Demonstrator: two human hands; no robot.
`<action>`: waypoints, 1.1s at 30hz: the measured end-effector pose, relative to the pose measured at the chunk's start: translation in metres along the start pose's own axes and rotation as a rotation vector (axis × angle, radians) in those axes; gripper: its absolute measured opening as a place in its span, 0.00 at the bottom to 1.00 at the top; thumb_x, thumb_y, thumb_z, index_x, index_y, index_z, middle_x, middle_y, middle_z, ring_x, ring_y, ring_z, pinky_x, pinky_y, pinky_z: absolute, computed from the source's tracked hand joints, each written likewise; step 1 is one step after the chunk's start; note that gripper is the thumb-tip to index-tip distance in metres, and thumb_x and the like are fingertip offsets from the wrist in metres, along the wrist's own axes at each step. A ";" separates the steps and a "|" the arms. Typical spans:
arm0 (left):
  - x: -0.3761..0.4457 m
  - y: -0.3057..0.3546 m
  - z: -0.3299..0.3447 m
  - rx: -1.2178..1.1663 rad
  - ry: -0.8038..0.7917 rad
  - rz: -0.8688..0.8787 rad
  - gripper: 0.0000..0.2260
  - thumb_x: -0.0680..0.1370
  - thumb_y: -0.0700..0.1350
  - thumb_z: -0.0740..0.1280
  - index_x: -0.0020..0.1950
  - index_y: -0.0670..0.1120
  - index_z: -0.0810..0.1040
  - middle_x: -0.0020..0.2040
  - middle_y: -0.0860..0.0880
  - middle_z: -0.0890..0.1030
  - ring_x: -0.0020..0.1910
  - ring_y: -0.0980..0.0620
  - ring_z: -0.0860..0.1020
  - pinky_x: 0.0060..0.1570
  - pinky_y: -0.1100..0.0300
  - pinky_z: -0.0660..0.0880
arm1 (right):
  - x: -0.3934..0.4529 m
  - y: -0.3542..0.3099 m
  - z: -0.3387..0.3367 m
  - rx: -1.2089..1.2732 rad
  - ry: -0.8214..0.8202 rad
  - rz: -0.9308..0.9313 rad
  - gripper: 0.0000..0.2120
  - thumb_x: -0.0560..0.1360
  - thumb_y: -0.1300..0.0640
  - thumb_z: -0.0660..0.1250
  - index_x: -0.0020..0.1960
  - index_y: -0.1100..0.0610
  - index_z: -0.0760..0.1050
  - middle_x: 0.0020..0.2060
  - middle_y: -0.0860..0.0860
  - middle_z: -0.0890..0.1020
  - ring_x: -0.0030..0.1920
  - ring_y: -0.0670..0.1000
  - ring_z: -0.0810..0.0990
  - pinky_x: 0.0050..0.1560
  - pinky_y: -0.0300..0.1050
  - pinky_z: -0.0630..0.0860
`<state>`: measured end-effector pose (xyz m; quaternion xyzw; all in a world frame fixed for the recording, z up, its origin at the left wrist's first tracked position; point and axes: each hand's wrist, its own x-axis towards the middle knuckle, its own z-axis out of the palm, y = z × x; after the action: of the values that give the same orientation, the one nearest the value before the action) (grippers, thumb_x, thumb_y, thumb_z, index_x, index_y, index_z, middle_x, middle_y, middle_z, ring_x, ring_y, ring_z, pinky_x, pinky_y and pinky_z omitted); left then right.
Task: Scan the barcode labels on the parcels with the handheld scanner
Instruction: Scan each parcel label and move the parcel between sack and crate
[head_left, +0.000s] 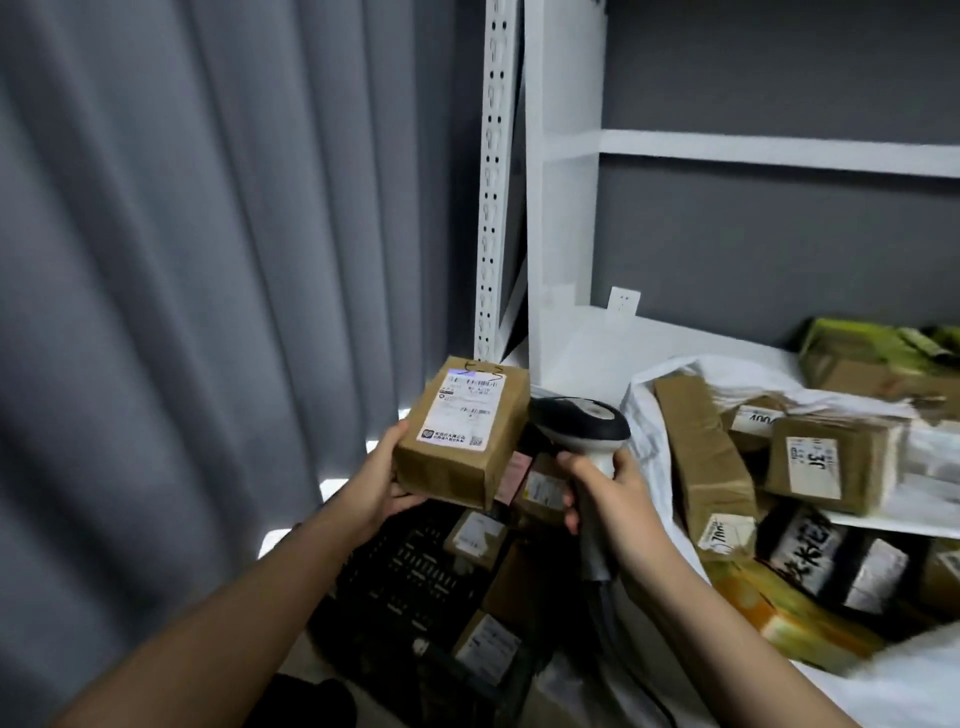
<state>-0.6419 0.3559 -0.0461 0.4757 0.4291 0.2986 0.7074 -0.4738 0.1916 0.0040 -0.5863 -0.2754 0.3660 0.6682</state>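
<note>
Two hands work side by side before a grey curtain. Left hand grips a brown parcel from below, its white label facing up. Just right of it, the right hand is wrapped round the handheld scanner. Further right, more parcels lie heaped on a white shelf.

The left hand holds a small brown parcel from beneath, its white barcode label facing up. The right hand grips the handle of the handheld scanner, whose dark head sits just beside the parcel's right edge. More brown parcels lie heaped in a white sack on the white shelf at right. A black crate on the floor holds further boxes. Grey curtain hangs left.
</note>
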 end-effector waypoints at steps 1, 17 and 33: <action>-0.005 -0.002 0.006 -0.056 0.004 0.031 0.14 0.80 0.60 0.57 0.57 0.55 0.77 0.53 0.52 0.84 0.54 0.49 0.81 0.54 0.52 0.77 | -0.005 -0.003 -0.004 0.003 -0.009 -0.022 0.07 0.79 0.64 0.65 0.50 0.58 0.67 0.24 0.54 0.72 0.20 0.49 0.68 0.21 0.39 0.65; 0.006 -0.022 0.049 -0.226 -0.089 -0.030 0.16 0.76 0.40 0.68 0.63 0.40 0.76 0.48 0.48 0.84 0.46 0.54 0.82 0.43 0.65 0.77 | -0.019 0.008 -0.019 -0.010 -0.143 -0.177 0.11 0.70 0.57 0.67 0.46 0.59 0.68 0.27 0.56 0.71 0.24 0.51 0.66 0.29 0.40 0.67; 0.016 -0.029 0.037 -0.113 -0.050 0.136 0.44 0.65 0.45 0.76 0.77 0.52 0.59 0.71 0.52 0.69 0.63 0.53 0.73 0.66 0.50 0.69 | -0.034 -0.004 -0.019 -0.231 -0.137 -0.234 0.16 0.70 0.50 0.65 0.33 0.60 0.66 0.19 0.50 0.69 0.23 0.48 0.67 0.31 0.37 0.66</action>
<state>-0.6014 0.3425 -0.0718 0.4706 0.3604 0.3576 0.7217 -0.4781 0.1528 0.0068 -0.5968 -0.4271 0.2907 0.6140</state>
